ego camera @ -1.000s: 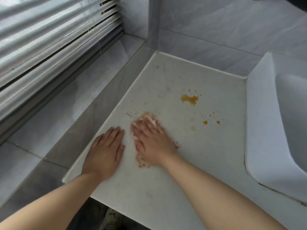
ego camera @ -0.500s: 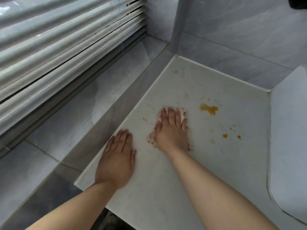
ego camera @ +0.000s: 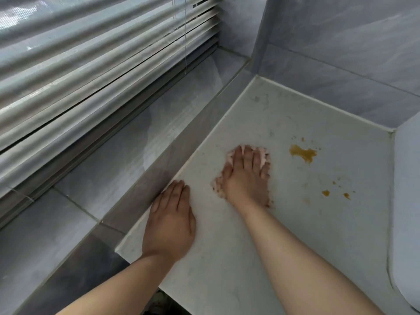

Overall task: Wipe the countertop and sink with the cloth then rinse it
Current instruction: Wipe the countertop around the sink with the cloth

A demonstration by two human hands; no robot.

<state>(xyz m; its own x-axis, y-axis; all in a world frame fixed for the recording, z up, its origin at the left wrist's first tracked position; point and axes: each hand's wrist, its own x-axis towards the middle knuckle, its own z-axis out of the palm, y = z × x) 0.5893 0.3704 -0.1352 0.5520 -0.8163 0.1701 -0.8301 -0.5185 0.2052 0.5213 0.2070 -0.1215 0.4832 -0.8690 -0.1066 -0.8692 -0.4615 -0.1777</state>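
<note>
Your right hand has pushed the cloth forward over the last second, from near the left edge of the countertop toward its middle, fingers now pointing at the back wall instead of angling left. It lies flat with spread fingers, pressing the pale pink cloth down rather than clutching it; only the fringe shows past your fingertips and beside your thumb (it already looks speckled brown there). Your left hand has barely shifted: it rests palm-down and empty at the left edge, fingertips touching the rim. The stroke brings the cloth near the large orange-brown stain, which stays untouched just to its right, and the smaller spots toward the sink are also still there. So I judge the countertop wipe well short of finished, with the sink's white rim at the right edge and the rinse still ahead.
</note>
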